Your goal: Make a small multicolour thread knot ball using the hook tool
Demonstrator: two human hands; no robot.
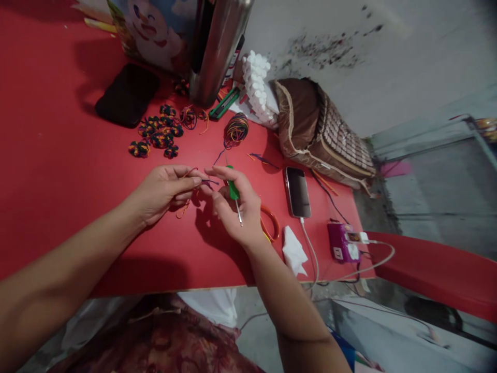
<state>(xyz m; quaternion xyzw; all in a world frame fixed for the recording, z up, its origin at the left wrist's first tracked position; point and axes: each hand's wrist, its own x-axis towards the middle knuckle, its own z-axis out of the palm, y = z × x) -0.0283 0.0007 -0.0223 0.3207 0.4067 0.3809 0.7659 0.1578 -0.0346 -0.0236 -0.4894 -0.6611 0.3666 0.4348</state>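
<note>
My left hand (165, 190) pinches a thin multicoloured yarn strand (209, 182) between thumb and fingertips above the red table (58, 171). My right hand (233, 207) is closed on a green-handled crochet hook (234, 192), whose metal tip points down toward me, and its fingertips meet the same strand. The yarn runs back to a small multicoloured yarn ball (236, 129). Orange-handled scissors (271, 224) lie partly hidden under my right hand.
Several small crocheted flowers (157, 135) lie behind the hands, next to a black pouch (128, 95). A steel flask (215, 49), a brown bag (322, 132), a phone (297, 191) on a cable, a white tissue (293, 251) and a purple charger (344, 242) stand to the right.
</note>
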